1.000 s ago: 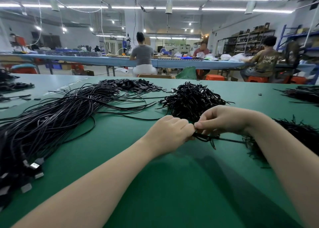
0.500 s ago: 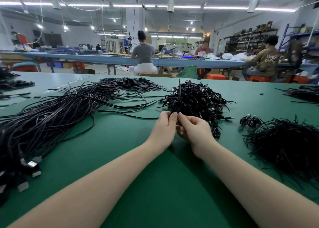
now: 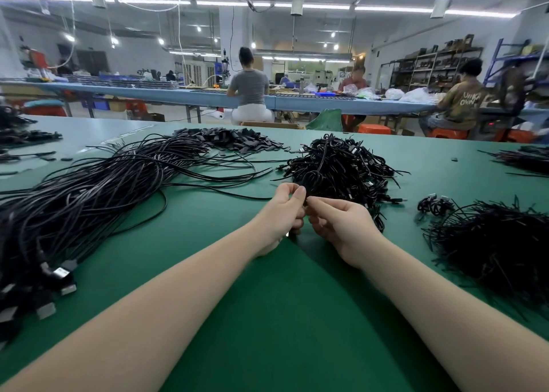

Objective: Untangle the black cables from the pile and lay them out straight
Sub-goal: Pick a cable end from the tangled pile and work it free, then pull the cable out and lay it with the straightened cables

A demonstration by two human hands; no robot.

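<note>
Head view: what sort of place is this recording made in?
Most likely a cable assembly workshop or factory floor. Heaps of black cables lie on a long green table, seated workers sit at a blue bench behind, and shelving stands under rows of strip lights.

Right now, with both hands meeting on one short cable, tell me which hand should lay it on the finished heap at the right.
Right hand. It pinches the short cable together with the left hand, but the finished heap lies on its own side, so it likely need not cross the other arm.
</note>
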